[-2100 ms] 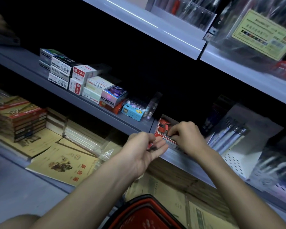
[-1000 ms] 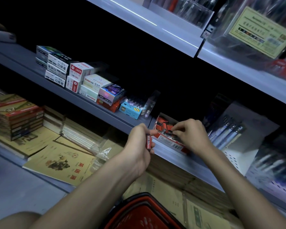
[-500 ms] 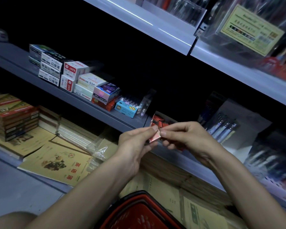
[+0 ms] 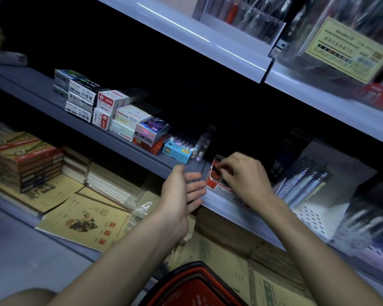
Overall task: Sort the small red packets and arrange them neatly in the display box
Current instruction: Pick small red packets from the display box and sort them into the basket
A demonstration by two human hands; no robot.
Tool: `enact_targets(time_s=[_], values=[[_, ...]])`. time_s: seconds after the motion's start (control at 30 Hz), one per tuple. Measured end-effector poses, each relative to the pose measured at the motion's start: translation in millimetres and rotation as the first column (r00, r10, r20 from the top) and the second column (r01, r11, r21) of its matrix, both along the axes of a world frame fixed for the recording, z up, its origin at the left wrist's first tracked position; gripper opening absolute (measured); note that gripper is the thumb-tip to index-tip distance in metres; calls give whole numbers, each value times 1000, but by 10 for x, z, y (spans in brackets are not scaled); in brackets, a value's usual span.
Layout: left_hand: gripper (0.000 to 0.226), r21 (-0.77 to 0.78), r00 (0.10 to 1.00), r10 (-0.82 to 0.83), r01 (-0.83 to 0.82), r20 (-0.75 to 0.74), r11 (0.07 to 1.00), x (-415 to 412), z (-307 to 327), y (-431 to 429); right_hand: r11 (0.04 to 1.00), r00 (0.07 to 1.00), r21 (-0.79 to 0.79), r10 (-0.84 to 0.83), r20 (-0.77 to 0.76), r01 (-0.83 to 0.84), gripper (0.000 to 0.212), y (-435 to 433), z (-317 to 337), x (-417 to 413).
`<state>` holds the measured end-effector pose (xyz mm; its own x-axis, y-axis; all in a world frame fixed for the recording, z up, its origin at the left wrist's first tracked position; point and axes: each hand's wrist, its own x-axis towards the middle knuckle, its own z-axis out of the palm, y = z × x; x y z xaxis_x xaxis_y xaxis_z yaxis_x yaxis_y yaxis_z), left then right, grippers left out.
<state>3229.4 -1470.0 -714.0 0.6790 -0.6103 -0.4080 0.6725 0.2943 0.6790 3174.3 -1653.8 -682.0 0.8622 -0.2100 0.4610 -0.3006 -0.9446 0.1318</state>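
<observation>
I am seeing two hands in front of me. The right hand (image 4: 245, 175) is reaching into one display box (image 4: 216, 186). Its fingers (image 4: 227, 167) are curling in tight, and the tips are pinching a red packet (image 4: 217, 166) at the top of the box. More red packets are lying inside, under the hand. They are too blurry for me to count.

The left hand (image 4: 181, 195) is hanging just beside the box, on its left. Its fingers (image 4: 195, 187) are stretching out straight and a little apart. It is holding nothing, and I cannot tell if it is touching the box.

The box is red and white. It is sitting at the front edge of the middle shelf (image 4: 42, 85), tipping a little toward me.

On the same shelf, to the left of the box, one clear plastic case (image 4: 200, 141) is standing next to one blue box (image 4: 177, 151). Farther left, a pile of small boxes (image 4: 111, 111) is sitting in a row. They are mostly white, and they are stacking up in two layers.

To the right of the display box, a bunch of pens (image 4: 303, 184) is leaning in a white holder.

Below the middle shelf, yellow notebooks (image 4: 86, 221) are lying flat, and more books (image 4: 24, 160) are stacking up at the far left.

At the very bottom, close to me, one red basket (image 4: 186, 275) is peeking into view.
</observation>
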Motion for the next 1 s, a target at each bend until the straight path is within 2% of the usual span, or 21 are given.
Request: enact_targets(time_s=[0.07, 0.13, 0.27, 0.37, 0.43, 0.6, 0.73, 0.83, 0.9, 0.97, 1.0], values=[[48, 13, 1000, -3, 3, 0, 1000, -4, 0, 12, 1000, 993, 0, 17, -120, -17, 23, -46, -35, -9], [45, 22, 1000, -13, 13, 23, 1000, -3, 1, 28, 1000, 985, -17, 13, -174, -16, 32, -60, 13, -34], [34, 52, 992, -51, 46, 115, 998, -23, 30, 54, 999, 988, 14, -45, -147, 47, 34, -30, 149, -204], [22, 112, 948, -78, 46, 307, 993, -102, 26, 39, 998, 989, 34, -55, -140, 60, 25, 46, 207, -439], [13, 157, 875, -106, 35, 472, 987, -186, -7, 41, 995, 989, 58, -71, -132, 79, 26, 107, 213, -638], [13, 280, 577, -232, 5, 784, 960, -394, -200, 123, 987, 994, 125, -92, -53, 98, 38, 300, 125, -1154], [19, 393, 245, -371, -45, 895, 918, -572, -400, 188, 962, 982, 210, -159, -100, 177, 60, 501, -62, -1681], [41, 534, -47, -543, -127, 838, 836, -739, -584, 261, 925, 958, 278, -208, -196, 258, 74, 679, -353, -2083], [49, 573, -223, -607, -202, 763, 794, -850, -732, 338, 903, 953, 327, -217, -212, 279, 78, 784, -553, -2327], [55, 581, -352, -622, -225, 700, 782, -939, -902, 421, 886, 952, 364, -225, -208, 289, 78, 883, -757, -2572], [58, 602, -384, -639, -230, 666, 765, -966, -985, 459, 882, 952, 372, -225, -209, 290, 77, 932, -857, -2680]])
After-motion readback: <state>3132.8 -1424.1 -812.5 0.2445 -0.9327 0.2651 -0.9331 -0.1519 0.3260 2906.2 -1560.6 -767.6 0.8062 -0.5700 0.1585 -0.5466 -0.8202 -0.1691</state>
